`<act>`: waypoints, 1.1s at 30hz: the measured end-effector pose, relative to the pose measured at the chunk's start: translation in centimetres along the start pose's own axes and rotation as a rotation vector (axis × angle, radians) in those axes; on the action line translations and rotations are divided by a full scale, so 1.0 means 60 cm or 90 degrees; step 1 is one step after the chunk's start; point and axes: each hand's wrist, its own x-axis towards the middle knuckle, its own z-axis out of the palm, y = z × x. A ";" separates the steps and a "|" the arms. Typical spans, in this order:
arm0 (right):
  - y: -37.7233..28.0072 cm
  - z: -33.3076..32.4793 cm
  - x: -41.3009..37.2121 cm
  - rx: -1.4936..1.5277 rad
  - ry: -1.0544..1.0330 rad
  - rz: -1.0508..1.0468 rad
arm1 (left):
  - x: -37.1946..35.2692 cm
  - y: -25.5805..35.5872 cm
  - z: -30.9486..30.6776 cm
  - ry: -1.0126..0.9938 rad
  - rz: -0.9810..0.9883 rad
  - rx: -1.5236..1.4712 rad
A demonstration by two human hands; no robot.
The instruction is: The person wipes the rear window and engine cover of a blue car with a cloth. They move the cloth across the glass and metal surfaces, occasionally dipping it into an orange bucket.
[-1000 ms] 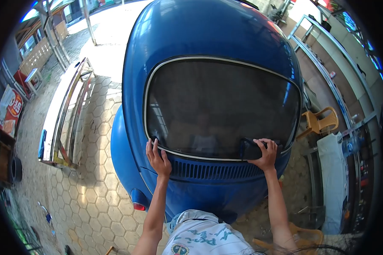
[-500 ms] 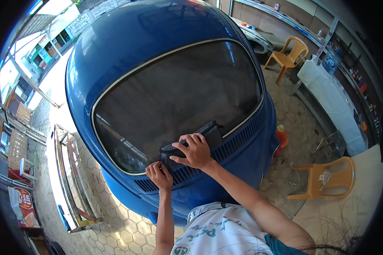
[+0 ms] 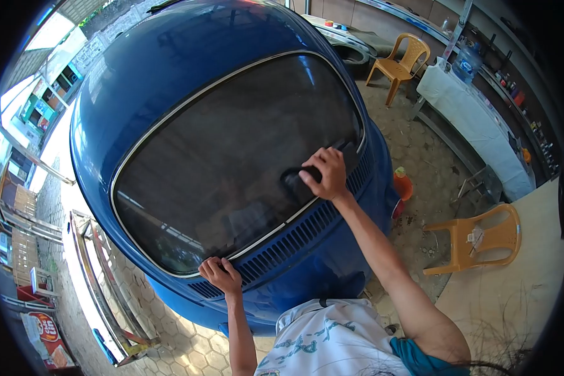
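The blue car [image 3: 138, 94] has its dark rear window [image 3: 225, 138] facing me, framed by a thin bright trim. Against the lower right of the glass, my right hand [image 3: 326, 172] is closed around a black cloth [image 3: 291, 177], bunched up and partly hidden behind the fingers. My left hand [image 3: 222, 276] rests at the lower left edge of the window with its fingers curled. A small dark bit shows between its thumb and forefinger, too little to name. Below the glass runs a row of vent slots [image 3: 294, 238].
Two yellow plastic chairs, one upright [image 3: 404, 62] and one nearer [image 3: 476, 241], are on the right. A covered bench [image 3: 476, 119] carries a water jug [image 3: 467, 64]. An orange object [image 3: 402, 185] stands beside the car. A metal frame [image 3: 103, 282] lies at left.
My right hand has moved right and upward over the glass with the black cloth. My left hand has shifted slightly left and down, apart from the cloth. The view has turned a little.
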 end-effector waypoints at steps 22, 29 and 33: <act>-0.062 0.001 -0.052 0.101 -0.049 -0.081 | 0.018 0.034 0.010 -0.011 -0.010 0.142; 0.092 -0.017 0.001 -0.017 -0.131 -0.322 | 0.013 0.107 0.059 -0.005 0.016 0.154; 0.253 0.012 0.151 -0.198 0.046 0.184 | 0.018 0.128 0.049 -0.035 -0.018 0.155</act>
